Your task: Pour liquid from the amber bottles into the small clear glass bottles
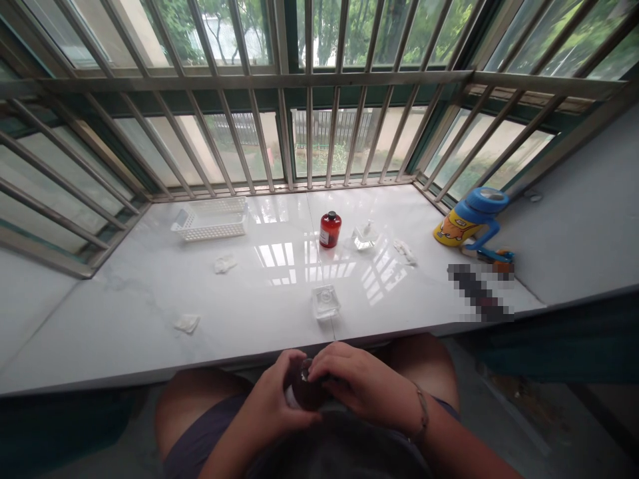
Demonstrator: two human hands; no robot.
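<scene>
Along the barred window, a white stone ledge (150, 293) carried everything except the work itself. A white basket (212, 219) sat toward its far left corner. Below the near edge, over the lap, the left hand (272, 406) was wrapped around a small dark object (304, 392), gripping its body, while the right hand (359, 382) had its fingers closed over the top. A blue-and-yellow cup (469, 223) stood by the right edge, a red bottle (330, 229) mid-surface and a clear glass jar (325, 301) just inside the near edge. The grip looked like a cap being twisted; turning it would call for a firm left-hand hold and a steady right wrist
</scene>
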